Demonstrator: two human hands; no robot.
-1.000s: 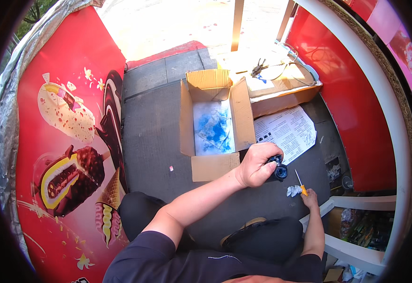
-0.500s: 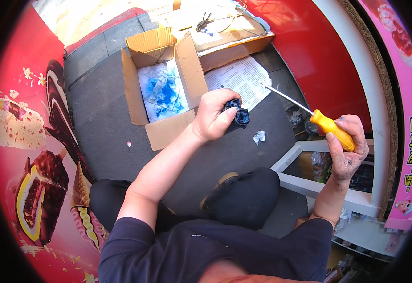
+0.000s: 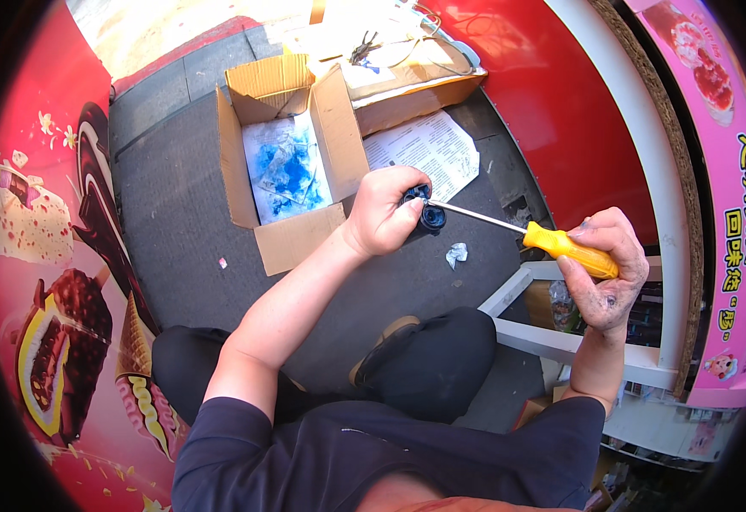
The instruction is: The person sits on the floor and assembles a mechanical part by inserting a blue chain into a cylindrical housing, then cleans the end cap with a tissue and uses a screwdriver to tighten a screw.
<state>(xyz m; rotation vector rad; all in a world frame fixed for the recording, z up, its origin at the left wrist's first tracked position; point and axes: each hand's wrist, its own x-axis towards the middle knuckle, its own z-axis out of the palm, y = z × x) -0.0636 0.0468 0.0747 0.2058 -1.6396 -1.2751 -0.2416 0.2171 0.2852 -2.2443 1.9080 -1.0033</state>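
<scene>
My left hand (image 3: 383, 213) is closed around a small dark part (image 3: 432, 218) with a round, ring-like end, wet-looking and bluish black. Its exact kind I cannot make out, since my fingers cover much of it. In my right hand (image 3: 609, 269) is a screwdriver (image 3: 552, 240) with a yellow handle and a long metal shaft. The shaft slants left, and its tip meets the dark part beside my left thumb; whether it sits in a screw is too small to tell. Dark smudges mark my right fingers and palm.
An open cardboard box (image 3: 230, 162) holds white paper stained blue. Behind it lies a larger flat carton (image 3: 420, 113) with a cable and a black tool on top. A printed sheet (image 3: 449, 154) and crumpled tissue (image 3: 456, 254) lie on the dark floor. At right stands a white frame (image 3: 560, 339).
My right hand has brought the screwdriver left and down, so its tip has gone from above the printed sheet to the dark part. My left hand keeps its hold.
</scene>
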